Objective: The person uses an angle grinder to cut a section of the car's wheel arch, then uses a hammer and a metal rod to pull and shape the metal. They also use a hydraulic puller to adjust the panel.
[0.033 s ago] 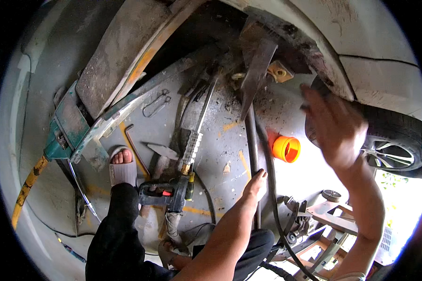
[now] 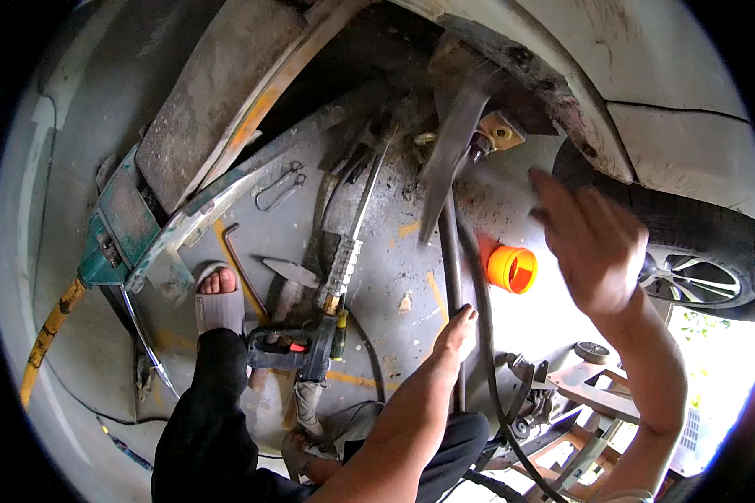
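My left hand (image 2: pixel 458 330) is wrapped round a long grey metal bar (image 2: pixel 451 277) standing near the middle. The bar's upper end is hidden. My right hand (image 2: pixel 596 251) is raised at the right, its fingers smeared by motion but curled. A pale streak, seemingly a hammer's handle, runs from it toward a long tapered dark hammer head (image 2: pixel 455 155) that hangs over the bar. A brass-coloured bracket (image 2: pixel 503 132) with a round hole sits beside the head, under the rusty edge of a vehicle body (image 2: pixel 554 92).
An orange cup (image 2: pixel 512 269) stands right of the bar, near a wheel (image 2: pixel 696 277). An air chisel-like power tool (image 2: pixel 310 348), another hammer (image 2: pixel 289 272) and a bent rod (image 2: pixel 242 267) lie on the floor. A green clamp (image 2: pixel 105 260) pulls at the frame. A dark hose (image 2: pixel 486 360) passes the bar.
The dark hammer head has swung left and down, uncovering a dark part beside the bracket. My right hand has shifted slightly left and down. My left hand keeps its place on the bar.
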Motion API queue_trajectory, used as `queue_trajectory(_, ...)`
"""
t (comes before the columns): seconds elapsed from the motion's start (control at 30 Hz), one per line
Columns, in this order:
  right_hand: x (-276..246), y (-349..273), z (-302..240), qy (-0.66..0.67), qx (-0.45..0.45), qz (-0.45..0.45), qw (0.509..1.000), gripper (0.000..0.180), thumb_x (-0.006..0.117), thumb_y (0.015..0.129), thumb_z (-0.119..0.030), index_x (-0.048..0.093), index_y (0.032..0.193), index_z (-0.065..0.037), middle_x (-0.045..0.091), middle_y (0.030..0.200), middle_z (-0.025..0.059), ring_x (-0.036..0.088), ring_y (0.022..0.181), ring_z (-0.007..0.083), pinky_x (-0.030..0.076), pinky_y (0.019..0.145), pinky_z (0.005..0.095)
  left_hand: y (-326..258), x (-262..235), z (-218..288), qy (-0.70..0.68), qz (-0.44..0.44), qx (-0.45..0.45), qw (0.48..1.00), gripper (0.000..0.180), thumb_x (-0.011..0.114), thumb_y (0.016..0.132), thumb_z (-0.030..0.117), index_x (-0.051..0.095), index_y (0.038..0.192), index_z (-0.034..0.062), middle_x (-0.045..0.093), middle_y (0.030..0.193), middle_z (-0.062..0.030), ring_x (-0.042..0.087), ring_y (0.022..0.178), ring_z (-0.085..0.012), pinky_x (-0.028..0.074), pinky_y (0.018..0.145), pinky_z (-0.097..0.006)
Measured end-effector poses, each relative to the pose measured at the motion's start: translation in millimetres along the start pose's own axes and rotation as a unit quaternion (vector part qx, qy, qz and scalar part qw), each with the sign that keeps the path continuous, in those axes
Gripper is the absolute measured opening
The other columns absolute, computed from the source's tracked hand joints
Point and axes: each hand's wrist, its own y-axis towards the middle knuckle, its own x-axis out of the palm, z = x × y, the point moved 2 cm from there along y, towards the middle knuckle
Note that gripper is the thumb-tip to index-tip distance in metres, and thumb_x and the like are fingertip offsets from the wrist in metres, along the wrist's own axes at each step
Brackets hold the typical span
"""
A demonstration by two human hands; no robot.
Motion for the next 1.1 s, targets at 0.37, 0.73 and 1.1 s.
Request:
queue_trajectory(0.37, -10, -1, -27, 0.070, -0.113, 0.017, 0.991, 0.034, 0.070, 0.086, -0.029, 0.068, 0.117, -0.014, 0.061, 0.068, 0.0022, 0.059, 0.052, 0.0117, 0.049, 0.042, 0.0277, 10, 43, 17, 0.071, 0.048, -0.062, 0.994, 0.049, 0.072, 0.065, 0.058, 0.078, 0.093, 0.0184, 0.071, 0.101, 0.0042, 0.048, 0.115, -0.0205, 0.027, 0.106, -0.039)
queue_trajectory(0.73, 2, -7, 16, 0.003, 0.026, 0.033, 0.999, 0.029, 0.071, 0.084, -0.031, 0.070, 0.107, -0.013, 0.064, 0.074, 0.0034, 0.060, 0.054, 0.0137, 0.047, 0.042, 0.0288, -8, 2, 7, 0.036, 0.062, -0.037, 0.997, 0.060, 0.072, 0.061, 0.069, 0.078, 0.095, 0.0197, 0.069, 0.101, 0.0078, 0.046, 0.114, -0.0188, 0.029, 0.103, -0.038)
queue_trajectory(1.1, -7, -12, -7, 0.043, 0.034, -0.025, 0.998, 0.030, 0.070, 0.085, -0.029, 0.069, 0.108, -0.011, 0.058, 0.068, 0.0019, 0.059, 0.052, 0.0125, 0.049, 0.043, 0.0280, -9, -2, -2, 0.036, 0.027, -0.025, 0.999, 0.069, 0.071, 0.057, 0.075, 0.077, 0.097, 0.0189, 0.068, 0.099, 0.0062, 0.046, 0.112, -0.0175, 0.029, 0.102, -0.038)
